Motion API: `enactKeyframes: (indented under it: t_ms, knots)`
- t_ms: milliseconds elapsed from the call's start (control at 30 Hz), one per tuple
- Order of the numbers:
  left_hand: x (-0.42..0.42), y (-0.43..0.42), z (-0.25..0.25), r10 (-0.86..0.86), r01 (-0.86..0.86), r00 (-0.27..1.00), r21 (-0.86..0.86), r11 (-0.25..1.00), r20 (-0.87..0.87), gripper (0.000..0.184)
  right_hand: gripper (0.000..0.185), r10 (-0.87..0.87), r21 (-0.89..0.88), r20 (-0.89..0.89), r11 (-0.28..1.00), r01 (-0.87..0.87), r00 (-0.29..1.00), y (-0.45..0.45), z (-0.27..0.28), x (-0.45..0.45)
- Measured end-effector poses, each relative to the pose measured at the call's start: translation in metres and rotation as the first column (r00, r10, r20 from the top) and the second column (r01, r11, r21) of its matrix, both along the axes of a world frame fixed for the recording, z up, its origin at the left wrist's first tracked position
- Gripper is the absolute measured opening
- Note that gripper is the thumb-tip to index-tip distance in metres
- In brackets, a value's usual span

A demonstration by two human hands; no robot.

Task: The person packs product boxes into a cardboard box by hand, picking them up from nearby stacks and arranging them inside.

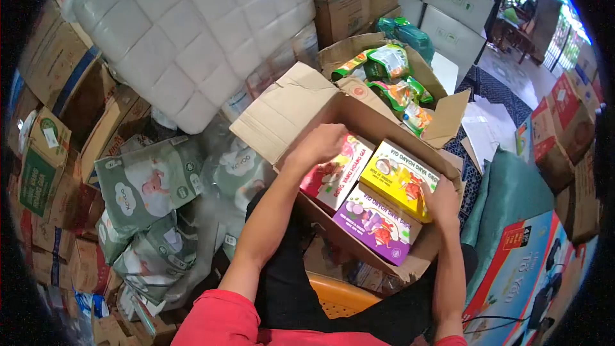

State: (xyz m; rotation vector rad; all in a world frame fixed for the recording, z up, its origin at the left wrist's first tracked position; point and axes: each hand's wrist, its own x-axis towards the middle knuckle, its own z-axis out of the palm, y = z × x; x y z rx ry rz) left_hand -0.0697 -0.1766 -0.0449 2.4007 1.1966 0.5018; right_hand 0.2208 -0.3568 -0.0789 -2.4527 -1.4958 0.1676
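Observation:
An open cardboard box sits in front of me at my knees. Inside it lie a red and white pack, a yellow pack and a purple pack. My left hand is at the red pack's upper left end, its fingers curled and partly hidden; what they hold cannot be made out. My right hand grips the right end of the yellow pack, between it and the box's right wall.
Behind is another open box with green and orange bags. Green-grey diaper packs lie left, below a large white wrapped bundle. Teal cushions and a red-blue carton stand right. An orange stool is below.

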Motion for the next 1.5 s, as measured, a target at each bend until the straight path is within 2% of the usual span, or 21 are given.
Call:
enactKeyframes:
  t_ms: [33,100,267,433,500,533,567,633,733,833,933,1033,1067,1100,1167,1233,1300,1333,1400,1433,1500]
  knots:
    - [-0.008,0.01,-0.011,0.023,-0.023,1.0,0.047,0.999,0.002,0.026,0.062,-0.03,-0.038,-0.039,0.999,0.029,0.999,-0.001,0.008,0.004]
    - [-0.016,0.01,-0.011,0.071,-0.071,0.997,-0.027,0.997,0.013,0.028,0.059,-0.091,-0.117,-0.112,0.99,0.078,0.99,-0.001,0.032,0.011]
    - [-0.006,-0.003,-0.004,0.041,-0.051,0.994,-0.1,0.994,-0.097,0.029,0.054,-0.027,-0.016,-0.121,1.0,0.026,0.992,-0.002,0.012,0.026]
    - [0.015,-0.008,-0.015,-0.108,0.087,0.988,-0.179,0.98,-0.11,0.033,0.055,-0.075,-0.141,-0.121,0.988,0.058,0.99,-0.001,0.009,0.022]
    - [0.026,-0.014,-0.013,-0.178,0.146,0.979,-0.267,0.952,-0.098,0.038,0.053,-0.177,-0.135,-0.076,0.977,0.165,0.981,-0.001,0.019,0.01]
    - [0.034,-0.023,-0.007,-0.232,0.223,0.972,-0.2,0.954,-0.023,0.039,0.053,-0.175,-0.086,-0.046,0.982,0.171,0.983,0.0,0.011,0.01]
    - [0.041,-0.031,-0.002,-0.256,0.255,0.966,-0.242,0.936,0.031,0.043,0.053,-0.185,-0.079,-0.014,0.98,0.183,0.983,0.002,0.007,0.01]
    - [0.053,-0.05,0.005,-0.229,0.248,0.969,-0.316,0.916,0.096,0.045,0.06,-0.165,-0.127,0.002,0.978,0.164,0.986,0.006,0.001,0.012]
    - [0.067,-0.064,-0.003,-0.189,0.216,0.975,-0.286,0.934,0.119,0.056,0.061,-0.176,-0.15,-0.002,0.973,0.174,0.984,0.007,-0.005,0.013]
    - [0.08,-0.061,-0.032,-0.087,0.117,0.991,-0.316,0.941,0.106,0.062,0.052,-0.134,-0.161,-0.114,0.98,0.115,0.984,-0.001,0.013,0.009]
    - [0.083,-0.054,-0.045,-0.021,0.094,0.984,-0.408,0.908,0.179,0.07,0.061,-0.129,-0.223,-0.187,0.971,0.086,0.974,0.002,-0.007,0.016]
    - [0.084,-0.048,-0.053,-0.007,0.11,0.973,-0.441,0.89,0.229,0.074,0.06,-0.172,-0.108,-0.168,0.982,0.156,0.971,0.007,-0.035,0.023]
    - [0.082,-0.054,-0.042,0.048,0.06,0.975,-0.461,0.885,0.219,0.076,0.068,-0.145,-0.083,-0.228,0.988,0.129,0.963,0.008,-0.032,0.023]
    - [0.084,-0.06,-0.039,0.204,-0.119,0.967,-0.438,0.891,0.152,0.075,0.075,-0.155,-0.114,-0.386,0.986,0.12,0.909,0.006,-0.027,0.029]
    - [0.074,-0.075,-0.011,0.297,-0.153,0.932,-0.518,0.842,0.207,0.071,0.077,-0.088,-0.079,-0.636,0.996,0.048,0.767,-0.011,0.017,0.023]
    - [0.064,-0.068,-0.012,0.332,-0.166,0.926,-0.595,0.787,0.181,0.065,0.077,-0.19,-0.229,-0.628,0.972,0.054,0.755,-0.004,-0.005,0.039]
    - [0.055,-0.057,-0.013,0.294,-0.033,0.919,-0.691,0.722,0.263,0.058,0.069,-0.03,0.022,-0.627,0.998,0.055,0.778,-0.018,0.016,0.024]
    - [0.052,-0.054,-0.015,0.283,0.03,0.911,-0.734,0.678,0.298,0.054,0.066,-0.025,0.049,-0.615,0.996,0.071,0.788,-0.011,-0.002,0.027]
    - [0.05,-0.058,-0.013,0.314,-0.009,0.877,-0.64,0.768,0.364,0.046,0.068,0.002,0.132,-0.631,0.986,0.105,0.776,0.001,-0.044,0.028]
    - [0.051,-0.062,-0.007,0.324,-0.032,0.859,-0.592,0.806,0.396,0.043,0.076,-0.038,0.129,-0.618,0.98,0.15,0.786,-0.013,0.012,-0.004]
    - [0.047,-0.07,0.022,0.241,0.012,0.848,-0.472,0.882,0.473,0.034,0.086,0.067,0.175,-0.539,0.984,0.034,0.839,-0.007,-0.018,-0.013]
